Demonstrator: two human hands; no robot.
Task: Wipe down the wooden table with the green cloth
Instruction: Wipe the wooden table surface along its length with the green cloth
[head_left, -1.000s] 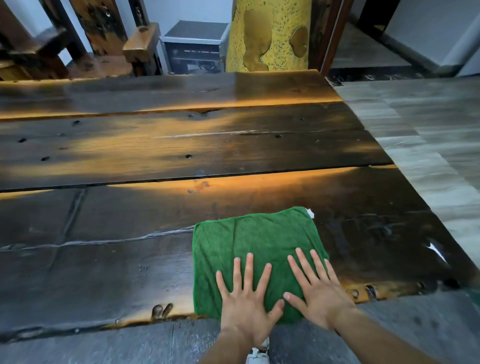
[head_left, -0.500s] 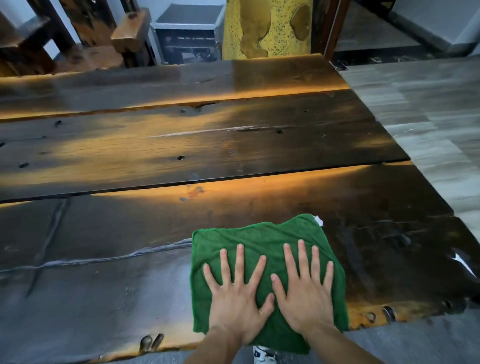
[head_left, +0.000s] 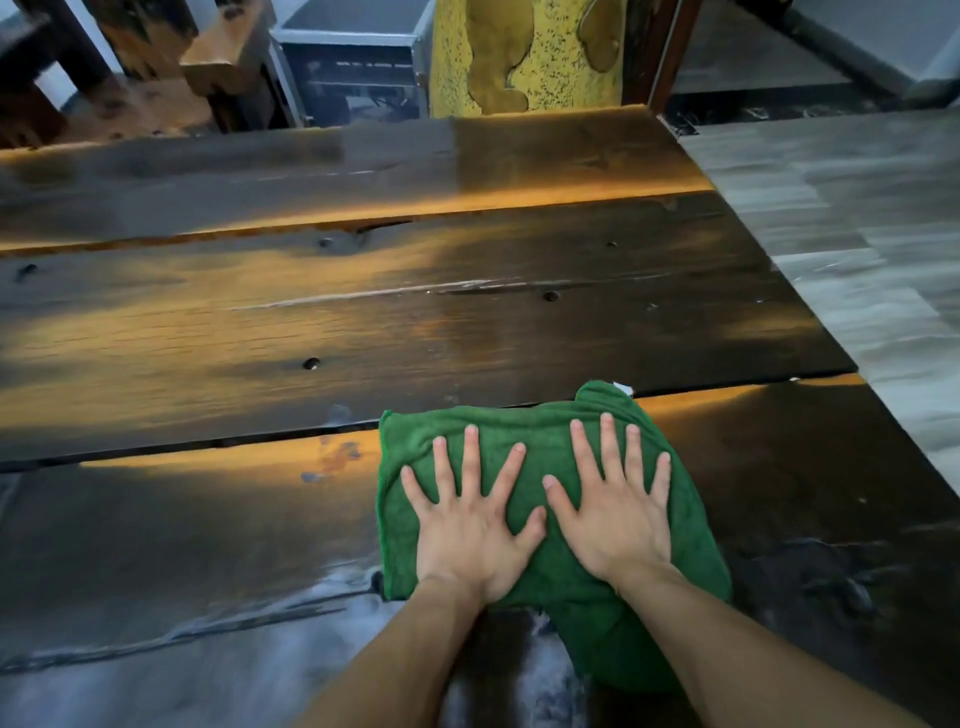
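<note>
Cloth (head_left: 524, 434): soft, light, apt to bunch; I judge flat palm pressure best. Left hand (head_left: 470, 525), right hand (head_left: 613, 512): fingers spread flat on it; worktop (head_left: 260, 332) dark wood.

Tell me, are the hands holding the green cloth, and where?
Not gripped. The left hand and right hand lie flat with fingers spread on the middle of the green cloth, pressing it onto the wooden table.

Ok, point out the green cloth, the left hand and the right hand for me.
green cloth (head_left: 550, 431): head view, bare upper part beyond the fingertips.
left hand (head_left: 467, 540): head view, back of the hand.
right hand (head_left: 615, 525): head view, back of the hand.
</note>
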